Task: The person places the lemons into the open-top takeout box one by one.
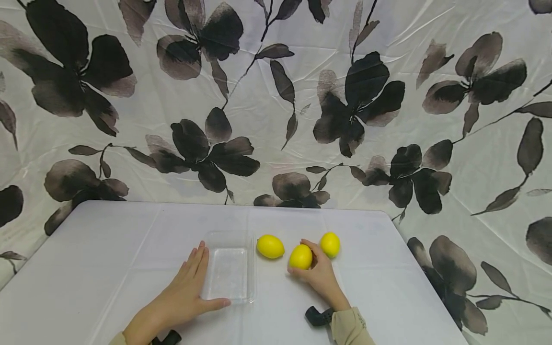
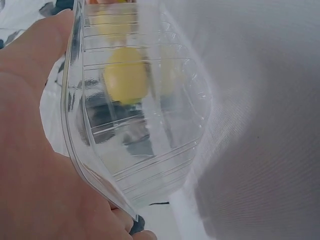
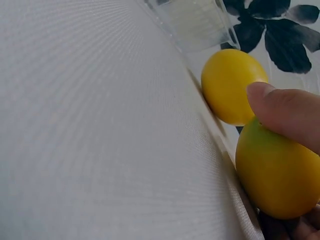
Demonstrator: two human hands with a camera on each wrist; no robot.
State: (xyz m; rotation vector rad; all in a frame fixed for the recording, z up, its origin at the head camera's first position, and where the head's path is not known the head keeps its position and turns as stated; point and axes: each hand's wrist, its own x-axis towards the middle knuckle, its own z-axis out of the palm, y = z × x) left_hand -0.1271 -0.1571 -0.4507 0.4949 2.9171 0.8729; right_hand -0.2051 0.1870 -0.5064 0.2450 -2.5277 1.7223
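On the white table stands a clear plastic box (image 1: 229,273), with my left hand (image 1: 185,282) along its left side. The fingers of that hand are straight, and its thumb reaches over the near rim. In the left wrist view the box (image 2: 150,165) shows side-on, with yellow shapes visible through its wall. To the right of the box, my right hand (image 1: 320,274) grips a lemon (image 1: 300,257) between thumb and fingers; the right wrist view shows this lemon (image 3: 277,172) close up. One lemon (image 1: 270,246) lies between box and hand, another lemon (image 1: 330,244) just beyond the right hand.
The white-covered table (image 1: 108,258) ends at a back edge before a floral cloth (image 1: 276,96). A black device (image 1: 318,316) sits at the right wrist, and another dark device (image 1: 168,338) shows at the left wrist.
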